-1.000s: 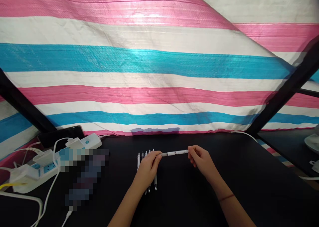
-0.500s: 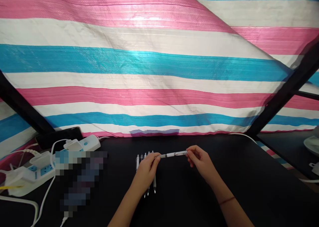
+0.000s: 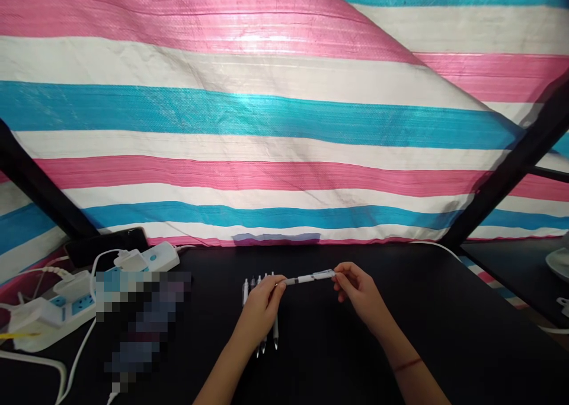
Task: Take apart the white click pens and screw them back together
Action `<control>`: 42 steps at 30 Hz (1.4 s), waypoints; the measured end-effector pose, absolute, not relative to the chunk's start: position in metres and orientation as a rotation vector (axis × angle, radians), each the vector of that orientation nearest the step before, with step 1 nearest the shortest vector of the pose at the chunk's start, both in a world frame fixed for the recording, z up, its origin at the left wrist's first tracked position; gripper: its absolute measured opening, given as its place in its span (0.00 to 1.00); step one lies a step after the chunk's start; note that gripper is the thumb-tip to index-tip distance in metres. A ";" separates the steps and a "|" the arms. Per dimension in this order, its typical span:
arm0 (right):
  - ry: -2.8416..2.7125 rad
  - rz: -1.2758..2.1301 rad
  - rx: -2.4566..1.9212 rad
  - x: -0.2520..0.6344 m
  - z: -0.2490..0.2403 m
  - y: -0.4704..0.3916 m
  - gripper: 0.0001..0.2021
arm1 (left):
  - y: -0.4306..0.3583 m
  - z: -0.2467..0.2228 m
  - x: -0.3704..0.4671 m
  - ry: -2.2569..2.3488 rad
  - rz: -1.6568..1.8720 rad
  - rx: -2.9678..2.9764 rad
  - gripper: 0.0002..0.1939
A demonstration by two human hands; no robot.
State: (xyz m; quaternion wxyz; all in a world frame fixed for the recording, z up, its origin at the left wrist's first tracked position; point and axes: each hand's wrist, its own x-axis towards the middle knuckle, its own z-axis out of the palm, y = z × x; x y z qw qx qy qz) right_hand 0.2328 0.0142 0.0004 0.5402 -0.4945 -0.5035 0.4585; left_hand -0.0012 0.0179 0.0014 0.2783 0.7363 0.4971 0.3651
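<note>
A white pen (image 3: 310, 277) with a clip and a grey band is held level above the black table (image 3: 338, 357). My left hand (image 3: 262, 304) pinches its left end between thumb and fingers. At the clip end, my right hand (image 3: 357, 283) is closed on the pen with thumb and fingertips. Below and behind my left hand lie several more pens (image 3: 246, 289), side by side with their tips toward me. My left hand covers the middle of that row.
On the left, a white power strip (image 3: 160, 260) carries plugs and cables, with a black phone (image 3: 111, 245) behind it. A blurred-out item (image 3: 149, 322) lies in front. Striped sheeting (image 3: 284, 120) hangs behind the table between black posts (image 3: 493, 191).
Both hands keep hold of the pen in nearly the same place. The pen seems turned slightly, its clip now showing along the upper side. The view has shifted a little.
</note>
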 end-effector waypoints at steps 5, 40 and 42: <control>-1.087 1.104 -1.222 0.229 0.000 0.015 0.19 | 0.017 0.004 -0.002 1.331 1.009 1.962 0.15; -0.957 0.963 -1.291 0.269 -0.011 0.021 0.22 | 0.028 -0.003 -0.013 1.420 1.208 1.560 0.22; -0.891 0.940 -1.298 0.271 -0.014 0.021 0.23 | 0.029 -0.004 -0.014 1.415 1.231 1.546 0.23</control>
